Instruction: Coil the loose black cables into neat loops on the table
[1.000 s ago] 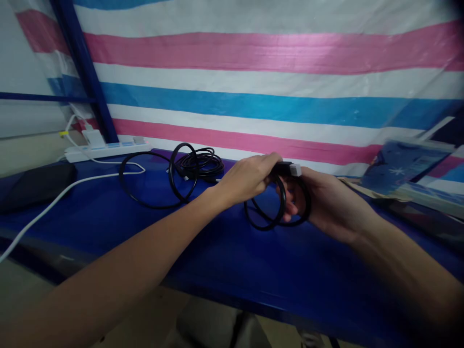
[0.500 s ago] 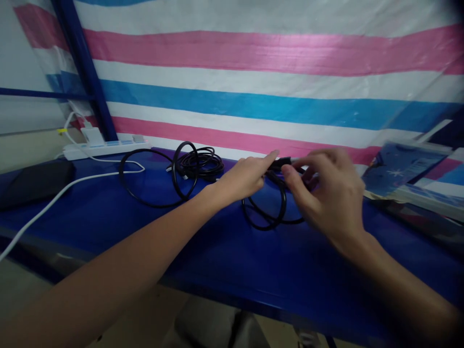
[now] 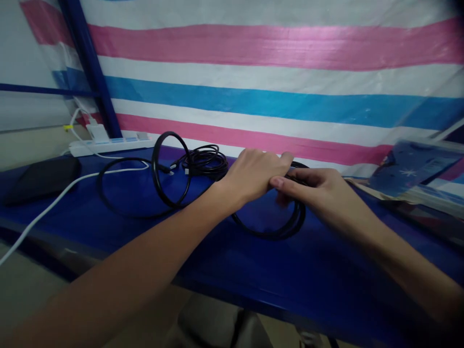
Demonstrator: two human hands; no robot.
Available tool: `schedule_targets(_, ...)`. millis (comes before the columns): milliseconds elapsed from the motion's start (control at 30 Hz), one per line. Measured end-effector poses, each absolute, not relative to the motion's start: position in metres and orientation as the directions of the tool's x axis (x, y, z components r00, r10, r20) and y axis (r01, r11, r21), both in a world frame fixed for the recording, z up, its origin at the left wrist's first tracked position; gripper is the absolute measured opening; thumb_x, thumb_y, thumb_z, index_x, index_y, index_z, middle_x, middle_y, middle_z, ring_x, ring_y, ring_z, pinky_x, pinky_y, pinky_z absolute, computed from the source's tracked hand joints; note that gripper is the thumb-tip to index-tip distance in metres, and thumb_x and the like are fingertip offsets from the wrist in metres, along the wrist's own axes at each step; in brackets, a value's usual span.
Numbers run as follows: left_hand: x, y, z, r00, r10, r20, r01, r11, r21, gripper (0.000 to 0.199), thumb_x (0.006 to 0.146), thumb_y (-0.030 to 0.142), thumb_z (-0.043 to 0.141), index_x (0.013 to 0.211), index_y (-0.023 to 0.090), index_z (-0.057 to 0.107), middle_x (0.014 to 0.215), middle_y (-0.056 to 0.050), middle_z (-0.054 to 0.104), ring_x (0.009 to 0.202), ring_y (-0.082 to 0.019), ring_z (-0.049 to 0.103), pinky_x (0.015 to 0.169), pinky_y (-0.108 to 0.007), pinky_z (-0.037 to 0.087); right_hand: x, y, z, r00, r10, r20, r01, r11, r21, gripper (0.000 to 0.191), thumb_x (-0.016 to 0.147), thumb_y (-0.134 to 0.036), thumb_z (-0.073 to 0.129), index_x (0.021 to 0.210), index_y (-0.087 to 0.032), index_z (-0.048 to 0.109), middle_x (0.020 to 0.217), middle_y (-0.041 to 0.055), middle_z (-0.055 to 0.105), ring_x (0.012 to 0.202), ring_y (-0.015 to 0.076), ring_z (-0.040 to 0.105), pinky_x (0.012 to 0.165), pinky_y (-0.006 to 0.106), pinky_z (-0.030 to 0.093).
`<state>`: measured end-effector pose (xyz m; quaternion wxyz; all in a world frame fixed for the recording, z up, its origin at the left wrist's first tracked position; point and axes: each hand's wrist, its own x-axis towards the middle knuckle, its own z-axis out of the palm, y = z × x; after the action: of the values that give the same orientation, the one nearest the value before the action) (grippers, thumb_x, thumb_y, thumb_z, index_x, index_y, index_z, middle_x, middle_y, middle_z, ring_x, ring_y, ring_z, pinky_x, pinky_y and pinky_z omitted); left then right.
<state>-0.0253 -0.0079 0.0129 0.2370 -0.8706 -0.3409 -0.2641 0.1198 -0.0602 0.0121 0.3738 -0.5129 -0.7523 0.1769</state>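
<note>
A thick black cable (image 3: 279,235) hangs in loops below my two hands, which meet right of centre over the blue surface (image 3: 232,261). My right hand (image 3: 311,186) is closed on the cable, thumb and fingers pinching it. Back of the hand up, my left hand (image 3: 255,171) is closed beside it, at the top of the loops; its fingertips are mostly hidden. More of the black cable curls in wide loops to the left, one standing upright. Behind them lies a coiled thin black cable (image 3: 208,162).
At the back left is a white power strip (image 3: 112,145) with a white plug and cord (image 3: 68,186). A dark flat pouch (image 3: 43,180) lies at the left. A blue packet (image 3: 408,169) and papers are at the right. A striped sheet (image 3: 253,77) hangs behind.
My right hand has closed in beside my left hand on the cable. The loops under them are gathered rounder, and the left loop stands higher. The black connector between my hands is now hidden.
</note>
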Motion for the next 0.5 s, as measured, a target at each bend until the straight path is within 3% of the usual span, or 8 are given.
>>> schedule_targets(100, -0.024, -0.009, 0.013, 0.629, 0.460, 0.626, 0.711, -0.667, -0.224, 0.026, 0.084, 0.020, 0.046, 0.105, 0.014, 0.060, 0.070, -0.008, 0.066, 0.069, -0.021, 0.063, 0.051, -0.027, 0.031, 0.122, -0.057, 0.014, -0.305, 0.930, 0.206, 0.437, 0.328, -0.837, 0.033, 0.076, -0.047, 0.064, 0.074, -0.014, 0.060, 0.061, 0.0027, 0.060, 0.054, 0.0150, 0.058, 0.055, 0.028, 0.044)
schedule_targets(200, -0.023, -0.007, 0.013, 0.613, 0.456, 0.645, 0.700, -0.692, -0.176, 0.030, 0.083, 0.016, 0.046, 0.112, 0.016, 0.057, 0.076, -0.007, 0.067, 0.071, -0.020, 0.062, 0.055, -0.027, 0.035, 0.122, -0.057, 0.015, -0.341, 0.920, 0.195, 0.427, 0.336, -0.840, 0.021, 0.079, -0.037, 0.060, 0.082, -0.016, 0.059, 0.057, -0.0003, 0.057, 0.051, 0.0147, 0.057, 0.054, 0.028, 0.044)
schedule_targets(267, -0.021, -0.004, 0.013, 0.570, 0.474, 0.671, 0.700, -0.708, -0.095, 0.038, 0.081, 0.013, 0.047, 0.119, 0.019, 0.054, 0.079, -0.006, 0.067, 0.071, -0.019, 0.062, 0.058, -0.027, 0.039, 0.121, -0.057, 0.013, -0.250, 0.907, 0.338, 0.563, 0.420, -0.712, 0.015, 0.079, -0.032, 0.059, 0.080, -0.016, 0.060, 0.055, -0.0003, 0.055, 0.050, 0.0136, 0.053, 0.053, 0.027, 0.039)
schedule_targets(333, -0.020, -0.001, 0.015, 0.502, 0.508, 0.700, 0.700, -0.714, 0.016, 0.041, 0.078, 0.011, 0.049, 0.117, 0.020, 0.056, 0.081, -0.005, 0.067, 0.073, -0.019, 0.062, 0.062, -0.030, 0.042, 0.120, -0.054, 0.009, -0.158, 0.822, 0.548, 0.726, 0.472, -0.500, 0.012, 0.078, -0.028, 0.057, 0.079, -0.017, 0.060, 0.055, -0.0001, 0.053, 0.049, 0.0125, 0.048, 0.051, 0.027, 0.033)
schedule_targets(400, -0.022, 0.001, 0.020, 0.441, 0.546, 0.712, 0.676, -0.724, 0.137, 0.030, 0.074, 0.011, 0.051, 0.100, 0.019, 0.064, 0.080, -0.005, 0.067, 0.075, -0.021, 0.061, 0.065, -0.033, 0.043, 0.123, -0.049, 0.003, -0.143, 0.699, 0.700, 0.829, 0.472, -0.301, 0.012, 0.079, -0.027, 0.055, 0.083, -0.017, 0.061, 0.057, 0.0004, 0.053, 0.051, 0.0128, 0.046, 0.052, 0.027, 0.030)
schedule_targets(500, -0.032, 0.006, 0.028, 0.493, 0.603, 0.627, 0.514, -0.784, 0.349, 0.011, 0.072, 0.014, 0.056, 0.076, 0.018, 0.066, 0.070, -0.003, 0.063, 0.069, -0.017, 0.059, 0.062, -0.031, 0.043, 0.132, -0.045, -0.005, -0.187, 0.575, 0.797, 0.876, 0.465, -0.130, 0.017, 0.084, -0.030, 0.052, 0.092, -0.019, 0.061, 0.069, 0.0032, 0.060, 0.057, 0.0150, 0.050, 0.056, 0.028, 0.031)
